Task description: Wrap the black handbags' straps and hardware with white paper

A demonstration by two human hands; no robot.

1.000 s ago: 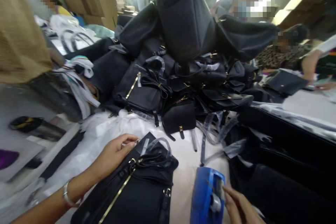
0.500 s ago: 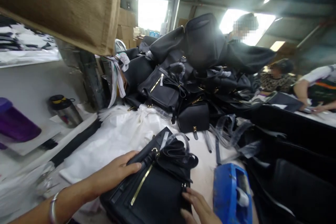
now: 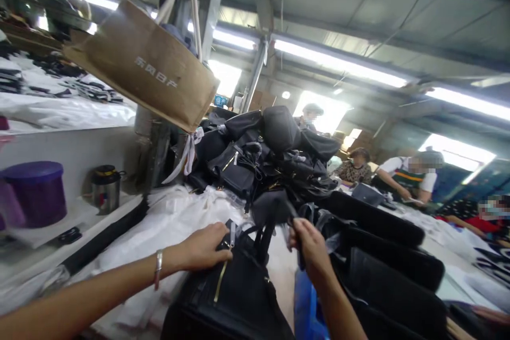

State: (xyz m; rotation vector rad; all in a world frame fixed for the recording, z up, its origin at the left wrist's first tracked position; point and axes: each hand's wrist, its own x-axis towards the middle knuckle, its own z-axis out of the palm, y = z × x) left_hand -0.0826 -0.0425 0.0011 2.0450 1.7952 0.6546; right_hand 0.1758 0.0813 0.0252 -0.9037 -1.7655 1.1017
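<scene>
On the worktop (image 3: pixel 281 263), black bag (image 3: pixel 247 297) sits half-handled, I'd judge — left hand (image 3: pixel 205 247) grasping its upper edge, right hand (image 3: pixel 311 248) clenched on a blurred black strap (image 3: pixel 263 240), lifted but not settled; bag pile (image 3: pixel 239 176) behind untouched.

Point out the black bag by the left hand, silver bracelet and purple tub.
Black bag (image 3: pixel 249 297): head view, on its front panel.
Silver bracelet (image 3: pixel 159 262): head view, on its band.
Purple tub (image 3: pixel 43 199): head view, on its side.

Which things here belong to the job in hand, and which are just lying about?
Job in hand:
black bag, left hand on it
dark strip, blurred, in right hand
probably the bag pile

Likely just about:
purple tub
metal flask
brown bag, hanging
</scene>
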